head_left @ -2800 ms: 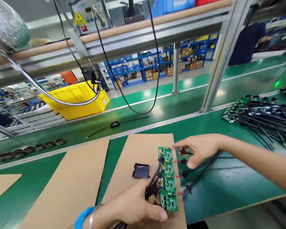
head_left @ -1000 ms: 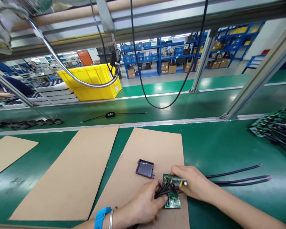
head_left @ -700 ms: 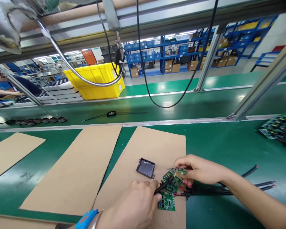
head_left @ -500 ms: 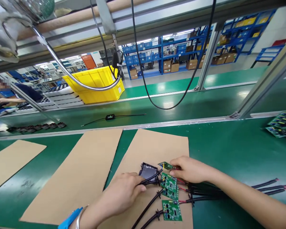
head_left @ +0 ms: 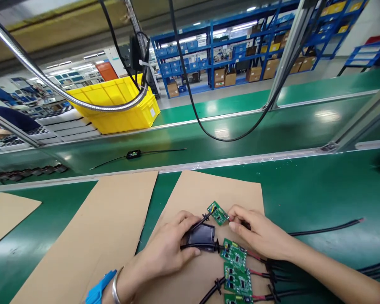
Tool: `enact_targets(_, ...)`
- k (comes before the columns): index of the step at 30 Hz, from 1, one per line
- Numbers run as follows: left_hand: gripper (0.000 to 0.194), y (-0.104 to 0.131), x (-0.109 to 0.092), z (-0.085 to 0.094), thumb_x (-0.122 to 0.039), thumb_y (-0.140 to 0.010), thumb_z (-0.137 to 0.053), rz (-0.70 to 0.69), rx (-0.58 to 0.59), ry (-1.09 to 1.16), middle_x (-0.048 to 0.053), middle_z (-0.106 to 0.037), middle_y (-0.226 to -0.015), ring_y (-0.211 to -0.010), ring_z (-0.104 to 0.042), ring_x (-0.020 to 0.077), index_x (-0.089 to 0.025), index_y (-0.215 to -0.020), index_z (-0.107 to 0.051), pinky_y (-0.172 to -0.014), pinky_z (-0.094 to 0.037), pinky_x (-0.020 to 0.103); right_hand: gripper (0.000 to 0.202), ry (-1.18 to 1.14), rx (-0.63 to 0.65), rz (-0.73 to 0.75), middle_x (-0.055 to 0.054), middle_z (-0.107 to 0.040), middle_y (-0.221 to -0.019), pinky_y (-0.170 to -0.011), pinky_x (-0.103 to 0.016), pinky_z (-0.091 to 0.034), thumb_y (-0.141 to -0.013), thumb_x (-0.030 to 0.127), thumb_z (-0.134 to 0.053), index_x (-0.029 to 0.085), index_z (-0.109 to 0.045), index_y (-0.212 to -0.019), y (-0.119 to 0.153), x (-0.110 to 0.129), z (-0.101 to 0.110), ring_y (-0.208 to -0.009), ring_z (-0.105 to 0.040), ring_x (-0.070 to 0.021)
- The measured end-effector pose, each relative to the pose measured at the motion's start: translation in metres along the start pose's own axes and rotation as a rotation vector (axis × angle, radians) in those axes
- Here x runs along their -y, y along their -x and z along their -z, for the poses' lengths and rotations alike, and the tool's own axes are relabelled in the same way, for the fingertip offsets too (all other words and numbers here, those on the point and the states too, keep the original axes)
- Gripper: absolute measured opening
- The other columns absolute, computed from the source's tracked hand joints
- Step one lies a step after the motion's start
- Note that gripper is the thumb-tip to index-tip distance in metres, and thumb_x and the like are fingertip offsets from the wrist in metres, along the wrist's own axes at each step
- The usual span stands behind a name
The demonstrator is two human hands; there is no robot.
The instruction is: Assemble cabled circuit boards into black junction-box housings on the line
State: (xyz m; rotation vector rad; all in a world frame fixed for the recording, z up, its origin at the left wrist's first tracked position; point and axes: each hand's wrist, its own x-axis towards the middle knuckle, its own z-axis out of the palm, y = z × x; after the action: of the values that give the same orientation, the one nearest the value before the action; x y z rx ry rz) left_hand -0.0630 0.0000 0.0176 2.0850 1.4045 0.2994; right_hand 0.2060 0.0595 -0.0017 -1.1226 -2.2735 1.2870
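My left hand (head_left: pixel 171 240) is closed on black cables (head_left: pixel 194 246), beside and partly over a shallow black plastic case (head_left: pixel 204 233). One of these cables leads to a tilted green circuit board (head_left: pixel 219 213). At that board's right end my right hand (head_left: pixel 259 231) pinches its red wire; the fingertips partly hide the spot. Below, several more green boards (head_left: pixel 238 278) lie in a column, with black cables on the left and red-to-black leads on the right. A brown cardboard sheet (head_left: pixel 215 185) lies under the boards and case.
Two more cardboard sheets (head_left: pixel 91 228) lie to the left on the green bench (head_left: pixel 304 190). Past the metal rail sits a small black module with thin leads (head_left: pixel 133 154). A yellow bin (head_left: pixel 123 105) stands behind, under a hanging black cable (head_left: pixel 205 134). A person's arm shows at far left.
My right hand has lifted and turned the upper board, so its face now shows, apart from the others. My left hand stays on the cables. The view has shifted.
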Motion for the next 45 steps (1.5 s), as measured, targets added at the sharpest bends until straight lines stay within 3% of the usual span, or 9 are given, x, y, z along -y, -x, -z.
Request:
enact_targets(5, 0.065, -0.005, -0.003, 0.0, -0.05, -0.077, -0.073, -0.007, 0.027, 0.102, 0.006, -0.059, -0.132, -0.117, -0.057, 0.0267, -0.026, -0.134, -0.052, -0.102, -0.045, 0.039, 0.023, -0.047, 0.018, -0.063, 0.004, -0.044, -0.068, -0.058, -0.025, -0.031, -0.098, 0.035, -0.04, 0.021, -0.052, -0.085, -0.006, -0.007, 0.004, -0.062, -0.04, -0.0129)
enact_targets(8, 0.043, -0.002, 0.003, 0.002, -0.039, -0.088, -0.061, 0.033, 0.038, 0.117, 0.001, -0.063, -0.129, -0.116, -0.059, 0.0228, -0.03, -0.13, -0.055, -0.102, -0.045, 0.037, 0.019, -0.02, 0.041, -0.095, 0.003, -0.05, -0.072, -0.06, -0.026, -0.033, -0.095, 0.035, -0.046, 0.021, -0.053, -0.085, -0.004, 0.0, -0.002, -0.065, -0.045, -0.0137)
enact_targets(14, 0.05, 0.003, 0.009, 0.004, -0.028, -0.08, -0.069, -0.096, 0.099, 0.107, 0.004, -0.059, -0.13, -0.117, -0.056, 0.0221, -0.026, -0.128, -0.054, -0.101, -0.043, 0.035, 0.009, 0.165, 0.073, -0.118, 0.0, -0.059, -0.078, -0.065, -0.028, -0.035, -0.086, 0.029, -0.054, 0.022, -0.051, -0.09, 0.005, 0.013, -0.012, -0.074, -0.054, -0.0184)
enact_targets(22, 0.011, -0.006, -0.004, -0.027, -0.009, -0.073, -0.047, 0.184, -0.208, -0.097, 0.004, -0.057, -0.082, -0.075, -0.055, 0.0194, -0.019, -0.079, -0.049, -0.067, -0.042, 0.032, 0.03, 0.104, 0.066, -0.076, 0.004, -0.057, -0.079, -0.062, -0.025, -0.036, -0.073, 0.022, -0.067, 0.022, -0.041, -0.088, 0.009, 0.003, -0.016, -0.07, -0.053, -0.0146)
enact_targets(26, 0.016, -0.006, -0.014, -0.014, -0.027, -0.077, -0.057, 0.193, -0.183, -0.049, 0.003, -0.059, -0.085, -0.069, -0.055, 0.0183, -0.018, -0.09, -0.051, -0.063, -0.042, 0.031, 0.009, 0.106, -0.01, -0.015, 0.003, -0.052, -0.078, -0.065, -0.026, -0.036, -0.094, 0.03, -0.048, 0.022, -0.047, -0.09, 0.007, 0.008, -0.002, -0.068, -0.049, -0.0135)
enact_targets(29, 0.037, -0.006, -0.018, 0.009, -0.043, -0.083, -0.059, 0.178, -0.183, -0.013, 0.007, -0.062, -0.104, -0.064, -0.055, 0.0156, -0.019, -0.11, -0.05, -0.061, -0.044, 0.031, 0.025, 0.114, -0.017, 0.038, 0.004, -0.047, -0.073, -0.064, -0.026, -0.034, -0.1, 0.032, -0.035, 0.021, -0.048, -0.082, 0.001, 0.021, 0.013, -0.067, -0.044, -0.0135)
enact_targets(33, 0.034, -0.012, -0.02, 0.025, -0.019, -0.09, -0.04, 0.049, -0.184, 0.054, 0.007, -0.057, -0.125, -0.079, -0.061, 0.0154, -0.024, -0.123, -0.049, -0.072, -0.048, 0.031, 0.025, 0.139, 0.032, 0.126, 0.005, -0.046, -0.07, -0.062, -0.025, -0.032, -0.098, 0.026, -0.04, 0.02, -0.045, -0.075, -0.012, 0.041, 0.022, -0.066, -0.042, -0.0121)
enact_targets(38, 0.039, -0.015, -0.02, 0.012, -0.029, -0.082, -0.059, 0.106, -0.208, 0.161, 0.0, -0.062, -0.093, -0.067, -0.055, 0.0141, -0.024, -0.12, -0.053, -0.061, -0.043, 0.027, 0.028, 0.186, 0.129, 0.133, 0.006, -0.038, -0.061, -0.057, -0.024, -0.028, -0.093, 0.023, -0.045, 0.019, -0.041, -0.066, -0.026, 0.046, 0.019, -0.06, -0.039, -0.011)
enact_targets(45, 0.022, -0.009, -0.032, -0.005, -0.029, -0.086, -0.055, 0.143, -0.337, 0.135, -0.005, -0.05, -0.066, -0.06, -0.049, 0.0139, -0.021, -0.106, -0.057, -0.058, -0.035, 0.027, 0.017, 0.633, -0.224, 0.022, -0.003, -0.063, -0.075, -0.058, -0.028, -0.032, -0.082, 0.012, -0.051, 0.018, -0.057, -0.098, -0.029, 0.067, -0.023, -0.069, -0.056, -0.018)
